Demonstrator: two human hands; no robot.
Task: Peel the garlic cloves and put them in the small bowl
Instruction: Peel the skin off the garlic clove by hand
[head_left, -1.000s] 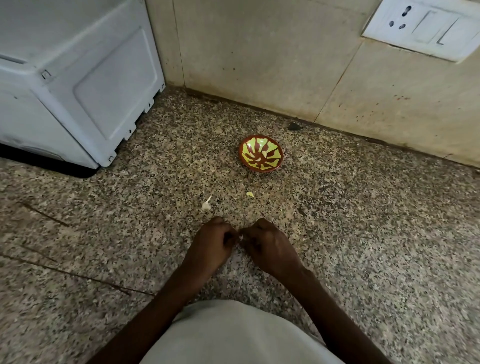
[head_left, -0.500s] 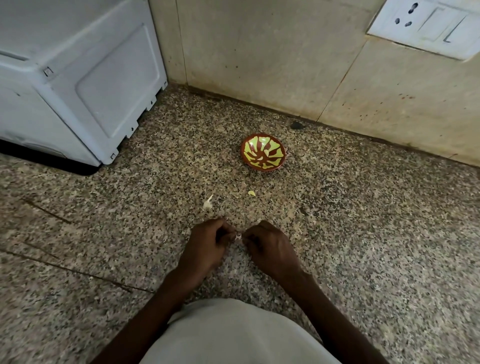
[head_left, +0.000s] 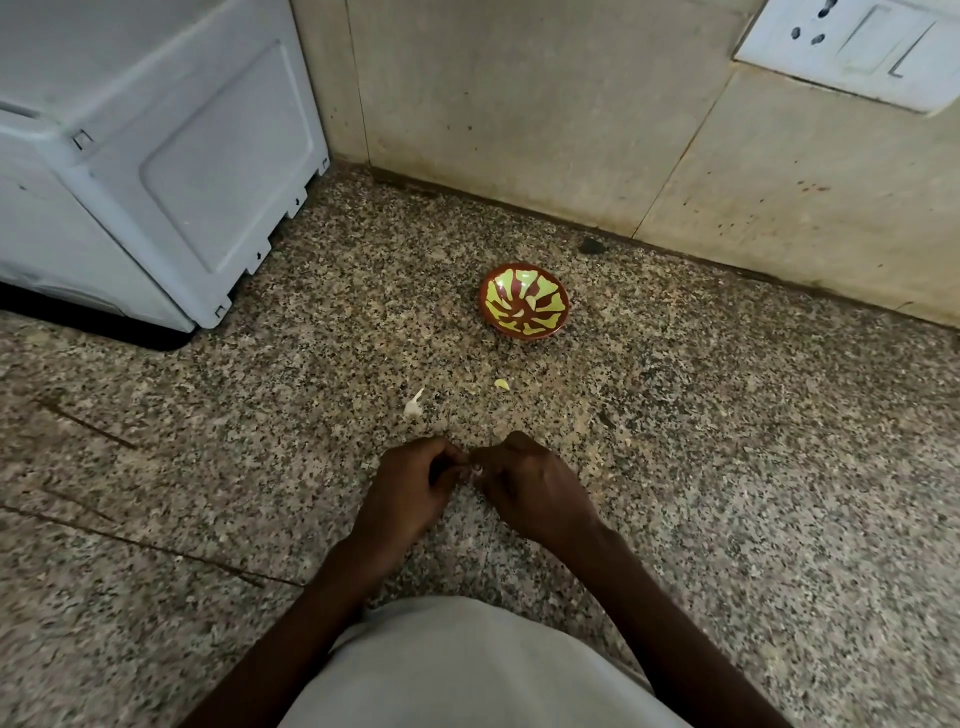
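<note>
A small red bowl (head_left: 524, 300) with a yellow-green pattern stands on the speckled granite counter (head_left: 727, 467) near the back wall; a pale peeled clove (head_left: 519, 314) lies inside it. My left hand (head_left: 410, 488) and my right hand (head_left: 530, 488) meet fingertip to fingertip low over the counter, both pinching a small garlic clove (head_left: 477, 470), of which only a whitish bit shows between the fingers. A white garlic clove (head_left: 414, 405) lies on the counter just beyond my left hand. A small yellowish scrap (head_left: 502, 384) lies between my hands and the bowl.
A white appliance (head_left: 156, 156) fills the back left corner. The beige tiled wall (head_left: 519, 104) runs behind the bowl, with a white socket plate (head_left: 857, 47) at top right. A dark speck (head_left: 590, 246) sits by the wall. My light-clothed lap (head_left: 467, 670) fills the bottom.
My hands stay together on the clove, with only slight finger shifts. The bowl and the loose clove have not moved.
</note>
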